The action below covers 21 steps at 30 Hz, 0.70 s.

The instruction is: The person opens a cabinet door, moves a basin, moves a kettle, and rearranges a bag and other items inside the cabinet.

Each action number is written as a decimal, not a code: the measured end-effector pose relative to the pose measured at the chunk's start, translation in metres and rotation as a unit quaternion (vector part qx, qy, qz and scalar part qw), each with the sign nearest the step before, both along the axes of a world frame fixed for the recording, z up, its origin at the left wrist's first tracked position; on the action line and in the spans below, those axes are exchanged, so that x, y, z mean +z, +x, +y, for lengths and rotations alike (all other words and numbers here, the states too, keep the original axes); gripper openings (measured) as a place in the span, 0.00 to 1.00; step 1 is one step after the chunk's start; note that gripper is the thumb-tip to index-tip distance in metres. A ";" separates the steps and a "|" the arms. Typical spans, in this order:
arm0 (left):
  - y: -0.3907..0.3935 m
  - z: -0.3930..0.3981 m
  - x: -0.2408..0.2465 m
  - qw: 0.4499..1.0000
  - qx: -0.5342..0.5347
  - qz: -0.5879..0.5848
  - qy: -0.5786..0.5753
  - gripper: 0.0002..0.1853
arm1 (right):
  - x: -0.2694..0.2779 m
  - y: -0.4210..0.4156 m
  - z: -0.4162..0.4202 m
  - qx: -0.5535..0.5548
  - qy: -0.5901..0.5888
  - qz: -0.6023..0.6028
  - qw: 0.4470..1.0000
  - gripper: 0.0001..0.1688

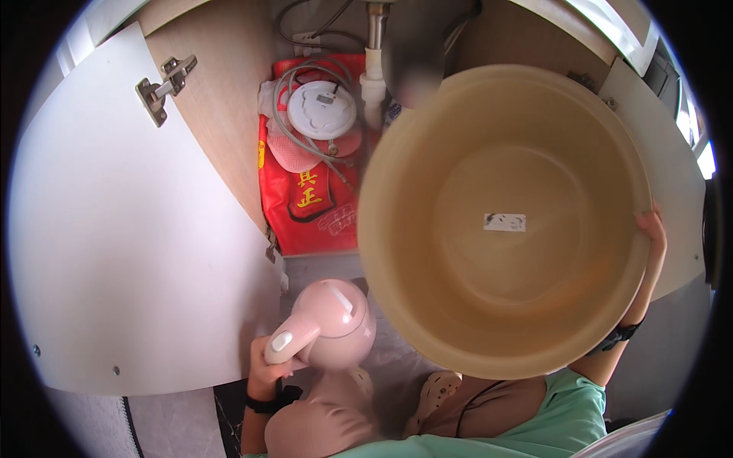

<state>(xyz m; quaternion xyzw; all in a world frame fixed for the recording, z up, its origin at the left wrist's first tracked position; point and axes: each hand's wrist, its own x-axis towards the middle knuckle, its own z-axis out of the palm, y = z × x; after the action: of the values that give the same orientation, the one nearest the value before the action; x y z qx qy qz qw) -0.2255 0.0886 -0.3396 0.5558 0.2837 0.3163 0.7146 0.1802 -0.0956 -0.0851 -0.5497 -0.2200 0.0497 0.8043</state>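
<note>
My left hand (266,363) grips the handle of a pink electric kettle (342,329), held low in front of me at the lower middle. At the right, my right hand (654,224) holds the rim of a large tan plastic basin (509,275), whose open inside faces the camera; a small label is stuck on its bottom. The fingers behind the basin wall are hidden. Left of the basin, a white round kettle base (322,110) with a grey hose around it lies on a red bag (303,229) and a pink mesh item (292,151) in the cabinet.
A white cabinet door (131,229) stands open at the left on metal hinges (163,89); another door (676,189) is at the right, partly behind the basin. A white drain pipe (373,91) comes down at the cabinet's back. A dark blurred shape hangs beside it.
</note>
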 end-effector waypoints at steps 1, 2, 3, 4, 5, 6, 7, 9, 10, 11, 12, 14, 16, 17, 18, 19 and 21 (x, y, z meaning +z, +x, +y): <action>-0.002 -0.001 -0.017 1.000 0.002 0.003 -0.030 0.15 | -0.009 0.008 0.009 0.010 0.002 0.013 1.000 0.20; 0.002 0.000 -0.044 0.999 0.005 -0.048 -0.011 0.12 | -0.009 0.010 0.013 0.031 0.010 0.033 0.999 0.19; 0.011 0.000 -0.054 0.999 0.008 -0.038 -0.018 0.11 | -0.007 0.011 0.013 0.047 0.016 0.051 0.998 0.19; 0.018 0.000 -0.061 0.999 0.011 -0.029 -0.028 0.09 | -0.004 0.009 0.012 0.061 0.019 0.067 0.996 0.18; 0.023 0.001 -0.069 0.999 0.013 -0.019 -0.037 0.08 | -0.005 0.012 0.007 0.077 0.010 0.079 0.994 0.18; 0.025 0.003 -0.083 0.999 0.001 -0.025 -0.025 0.05 | -0.006 0.021 -0.002 0.094 0.003 0.091 0.991 0.17; 0.032 0.004 -0.090 0.999 0.006 -0.030 -0.038 0.05 | -0.007 0.026 -0.007 0.112 -0.002 0.105 0.988 0.17; 0.045 0.005 -0.101 0.997 0.019 -0.039 -0.066 0.05 | -0.007 0.017 -0.001 0.083 0.011 0.113 0.990 0.16; 0.050 0.004 -0.106 0.996 0.031 -0.028 -0.076 0.04 | -0.007 0.010 0.004 0.068 0.017 0.117 0.991 0.16; 0.054 0.003 -0.109 0.998 0.028 -0.013 -0.062 0.04 | -0.006 0.004 0.007 0.056 0.020 0.127 0.990 0.16; 0.060 0.002 -0.109 0.999 0.025 0.001 -0.047 0.05 | -0.005 -0.003 0.011 0.046 0.022 0.135 0.990 0.16; 0.067 0.004 -0.108 1.000 0.004 0.020 -0.021 0.09 | -0.005 -0.005 0.011 0.046 0.027 0.140 0.989 0.17; 0.070 0.003 -0.117 0.999 0.030 0.028 -0.006 0.09 | -0.011 0.001 0.008 0.066 0.032 0.134 0.988 0.17; 0.071 0.002 -0.123 0.999 0.042 0.032 0.001 0.10 | -0.012 0.000 0.010 0.075 0.036 0.139 0.987 0.17; 0.072 0.000 -0.129 0.998 0.051 0.035 0.000 0.09 | -0.013 -0.004 0.014 0.082 0.038 0.145 0.985 0.17; 0.072 -0.001 -0.135 0.997 0.061 0.039 -0.002 0.09 | -0.014 -0.008 0.018 0.090 0.040 0.151 0.984 0.18; 0.073 -0.001 -0.142 0.997 0.070 0.032 -0.006 0.08 | -0.013 -0.015 0.022 0.086 0.029 0.177 0.980 0.18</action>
<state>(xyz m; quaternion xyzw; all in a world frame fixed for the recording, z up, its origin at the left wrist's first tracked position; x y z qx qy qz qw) -0.1529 0.0872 -0.4816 0.5397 0.3469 0.3461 0.6846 0.1655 -0.0732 -0.0982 -0.4872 -0.1220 0.2087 0.8391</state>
